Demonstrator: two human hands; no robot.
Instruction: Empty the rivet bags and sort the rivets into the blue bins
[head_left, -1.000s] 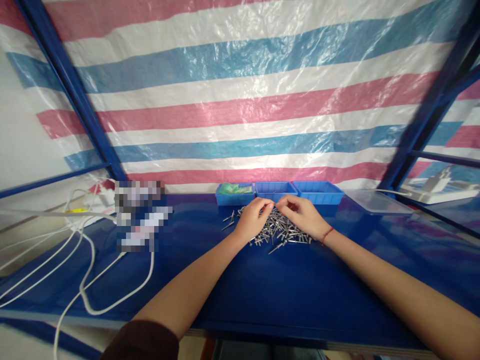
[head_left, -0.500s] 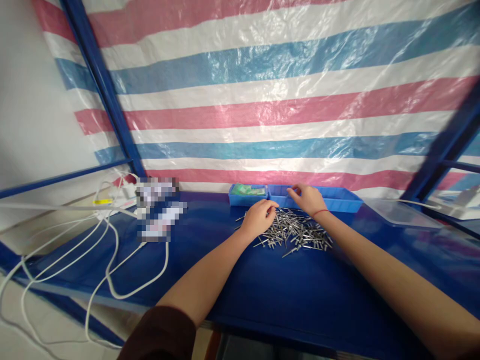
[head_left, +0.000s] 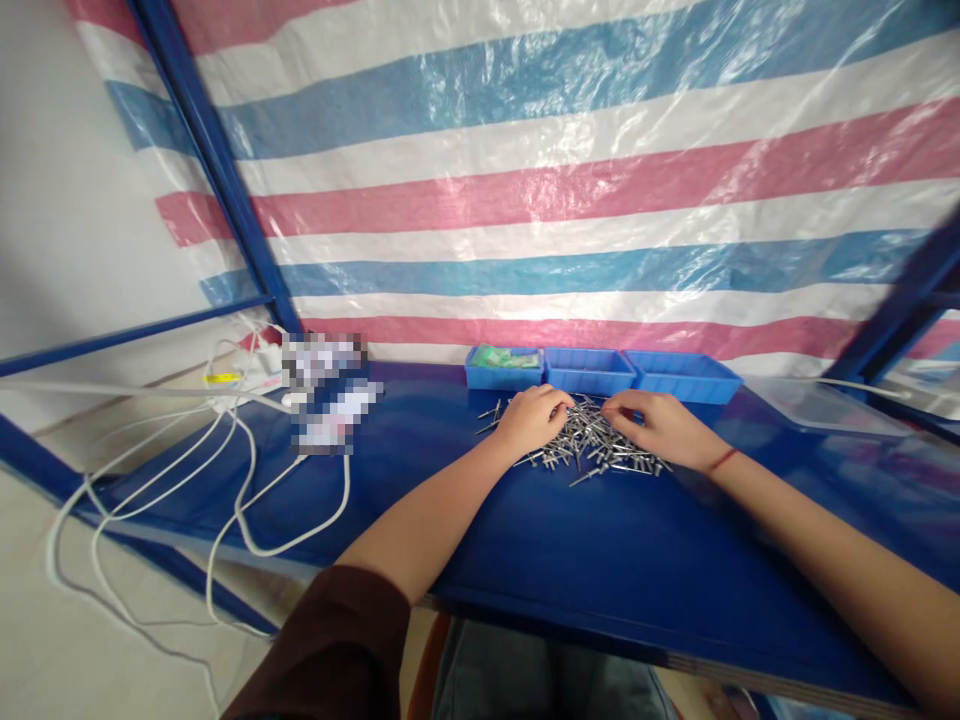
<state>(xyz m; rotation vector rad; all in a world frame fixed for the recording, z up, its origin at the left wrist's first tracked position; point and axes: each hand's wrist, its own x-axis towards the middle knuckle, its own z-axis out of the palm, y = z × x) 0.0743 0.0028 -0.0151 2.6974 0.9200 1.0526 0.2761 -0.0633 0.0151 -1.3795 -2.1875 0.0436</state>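
A loose heap of thin silver metal pins, which look like blind rivets [head_left: 592, 440], lies on the blue tabletop [head_left: 570, 560]. My left hand [head_left: 534, 416] rests at the heap's left side, its fingers curled together over the pins. Whatever they hold is hidden. From the right, my right hand [head_left: 664, 425] reaches to the heap's upper right, thumb and fingers bent towards each other at the pins. Any piece between those fingertips is too small to make out. Just behind the heap stand a middle blue bin [head_left: 589, 378] and a right blue bin [head_left: 686, 383].
A left blue bin [head_left: 504, 378] holds green-and-white packets. White cables [head_left: 251, 530] loop over the table's left side and hang off its edge. A clear plastic lid [head_left: 832, 408] lies at right. Blue frame posts [head_left: 214, 170] and a striped sheet [head_left: 525, 200] bound the back.
My right hand has come back from over the blue bins to the heap's right side. The left hand stays by the heap. The camera view has shifted slightly.
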